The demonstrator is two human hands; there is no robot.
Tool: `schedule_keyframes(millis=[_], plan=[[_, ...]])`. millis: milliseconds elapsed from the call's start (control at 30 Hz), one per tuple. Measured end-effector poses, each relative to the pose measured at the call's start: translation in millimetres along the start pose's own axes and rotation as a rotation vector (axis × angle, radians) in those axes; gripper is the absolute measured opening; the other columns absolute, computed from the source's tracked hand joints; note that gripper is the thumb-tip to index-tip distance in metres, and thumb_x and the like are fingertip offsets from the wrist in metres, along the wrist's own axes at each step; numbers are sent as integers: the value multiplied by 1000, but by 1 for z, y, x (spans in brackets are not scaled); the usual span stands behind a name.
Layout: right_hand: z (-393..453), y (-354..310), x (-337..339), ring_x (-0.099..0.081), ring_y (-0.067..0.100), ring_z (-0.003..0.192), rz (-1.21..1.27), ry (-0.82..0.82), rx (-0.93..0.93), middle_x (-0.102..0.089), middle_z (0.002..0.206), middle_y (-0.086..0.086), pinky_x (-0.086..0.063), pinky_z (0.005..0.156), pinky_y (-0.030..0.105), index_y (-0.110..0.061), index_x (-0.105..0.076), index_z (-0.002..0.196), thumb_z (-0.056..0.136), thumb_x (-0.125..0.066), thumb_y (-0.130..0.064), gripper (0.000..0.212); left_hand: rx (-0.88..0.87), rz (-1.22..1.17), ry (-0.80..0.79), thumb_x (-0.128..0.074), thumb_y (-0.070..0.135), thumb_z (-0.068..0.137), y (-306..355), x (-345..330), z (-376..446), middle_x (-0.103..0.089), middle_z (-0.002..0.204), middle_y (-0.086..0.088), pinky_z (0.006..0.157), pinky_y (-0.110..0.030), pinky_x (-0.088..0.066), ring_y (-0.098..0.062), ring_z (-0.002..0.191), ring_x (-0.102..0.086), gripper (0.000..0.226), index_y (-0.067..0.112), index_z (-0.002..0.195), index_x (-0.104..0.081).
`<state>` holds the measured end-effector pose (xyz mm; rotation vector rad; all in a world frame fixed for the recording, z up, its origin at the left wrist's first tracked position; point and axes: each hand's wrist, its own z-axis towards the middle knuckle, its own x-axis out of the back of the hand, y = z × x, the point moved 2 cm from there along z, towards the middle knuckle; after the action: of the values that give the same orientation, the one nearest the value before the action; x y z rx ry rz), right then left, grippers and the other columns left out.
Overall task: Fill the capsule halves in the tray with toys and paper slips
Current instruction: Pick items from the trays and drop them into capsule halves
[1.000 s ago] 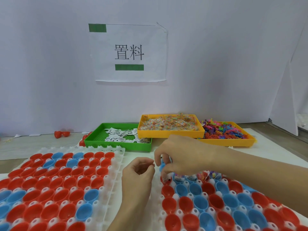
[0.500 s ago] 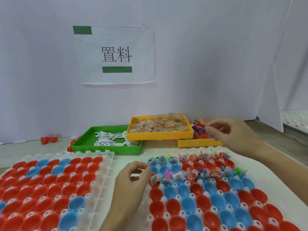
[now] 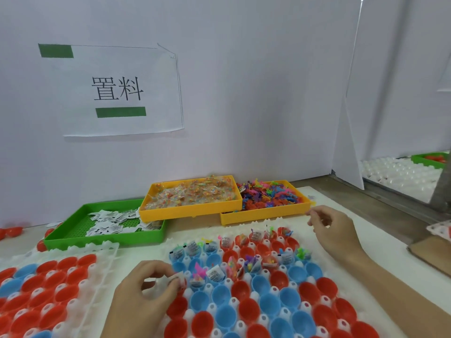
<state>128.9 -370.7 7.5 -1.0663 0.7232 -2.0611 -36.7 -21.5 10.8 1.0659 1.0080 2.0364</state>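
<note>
My left hand [image 3: 146, 286] pinches a paper slip [image 3: 176, 279] at the near-left corner of the right tray [image 3: 246, 284]; the next empty cups sit just right and near of that grip. My right hand [image 3: 334, 232] hovers loosely curled, holding nothing I can see, just near the toy bin [image 3: 266, 215], so it's the closer one for toys. Far two rows are filled; near rows are empty.
</note>
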Motion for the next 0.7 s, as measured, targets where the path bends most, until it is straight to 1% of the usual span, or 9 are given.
schedule_keyframes(millis=[67, 167, 300, 400, 500, 567, 633, 667, 700], plan=[[-2, 0, -1, -63, 8, 73, -4, -5, 14, -67, 73, -7, -50, 67, 24, -15, -72, 92, 97, -58, -10, 15, 22, -17, 2, -81, -6, 70, -2, 0, 2, -69, 79, 4, 73, -27, -51, -13, 75, -63, 34, 26, 66, -70], [-4, -2, 0, -62, 7, 73, 1, -18, 24, -66, 73, -9, -44, 64, 15, -18, -70, 89, 97, -58, -9, 17, 56, -31, -13, -83, -3, 70, -5, -1, 3, -70, 75, -4, 73, -30, -51, -18, 76, -64, 33, 27, 69, -69], [-4, -3, 3, -63, 6, 73, 17, -27, 13, -66, 72, -10, -42, 63, 12, -22, -69, 87, 97, -59, -8, 20, 101, -61, -27, -86, 1, 67, -5, -1, 4, -70, 77, -4, 73, -32, -51, -17, 77, -63, 30, 25, 73, -69], [-5, -3, 4, -62, 6, 73, 16, -39, 14, -66, 73, -11, -41, 62, 11, -20, -70, 87, 97, -59, -7, 19, 92, -70, -32, -86, -1, 66, -2, -2, 3, -70, 79, -1, 72, -33, -51, -27, 86, -64, 25, 13, 81, -71], [-4, -2, 5, -63, 7, 75, 12, -37, 12, -67, 75, -8, -43, 64, 16, -17, -71, 89, 97, -58, -7, 18, 74, -107, -42, -87, 0, 67, 2, -1, 0, -68, 83, -3, 72, -36, -51, -25, 87, -63, 25, 11, 83, -70], [-4, -3, 4, -63, 8, 76, 15, -38, 9, -68, 76, -6, -44, 66, 19, -18, -71, 89, 97, -58, -7, 18, 50, -122, -21, -90, 13, 67, 4, 2, -2, -68, 85, -2, 75, -39, -51, -20, 88, -63, 24, 18, 81, -71], [-4, -3, 4, -63, 9, 75, 9, -38, 1, -68, 75, -5, -48, 69, 27, -18, -71, 90, 97, -58, -8, 18, 14, -138, 36, -81, 22, 68, 5, 5, -2, -69, 86, 1, 77, -40, -51, -18, 87, -64, 16, 25, 79, -70], [-4, -3, 4, -63, 11, 75, 8, -37, -7, -68, 75, -4, -49, 71, 32, -17, -71, 91, 97, -58, -8, 17, 4, -144, 62, -78, 19, 73, 4, 6, -2, -69, 86, 3, 77, -41, -51, -18, 86, -64, 14, 27, 79, -69], [-3, -3, 4, -63, 11, 75, 13, -34, -15, -69, 76, -3, -51, 73, 35, -15, -72, 92, 97, -58, -9, 16, -6, -139, 85, -78, 11, 78, 3, 6, -2, -69, 85, 3, 76, -41, -51, -17, 84, -64, 19, 28, 79, -69]])
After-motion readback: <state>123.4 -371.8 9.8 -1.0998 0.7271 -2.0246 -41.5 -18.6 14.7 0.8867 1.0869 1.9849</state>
